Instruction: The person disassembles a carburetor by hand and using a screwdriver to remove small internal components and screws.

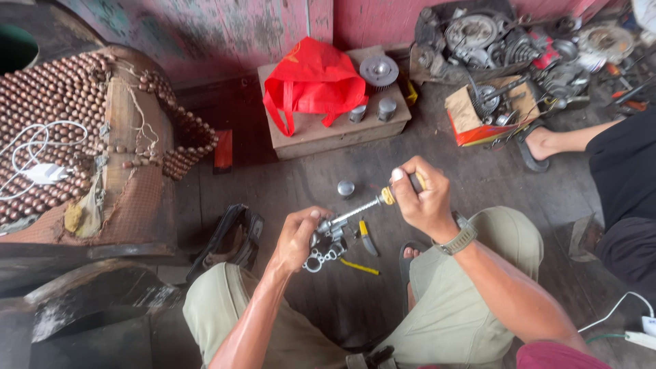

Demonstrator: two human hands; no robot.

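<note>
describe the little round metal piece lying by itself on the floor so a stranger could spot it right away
Start at the low wooden block against the pink wall, with the red bag on top. On the dark floor boards just in front of it lies a small silver cap, beyond the right hand gripping a screwdriver. Unlike the two similar cylinders, it lies alone on the floor.

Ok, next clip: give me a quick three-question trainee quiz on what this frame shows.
1. True or false: the right hand grips a screwdriver whose shaft points at the small metal part in the left hand.
2. What lies on the wooden box by the wall? A) a red bag B) a blue helmet C) a coiled hose
3. What is worn on the right wrist?

Key
1. True.
2. A, the red bag.
3. A wristwatch.
</note>
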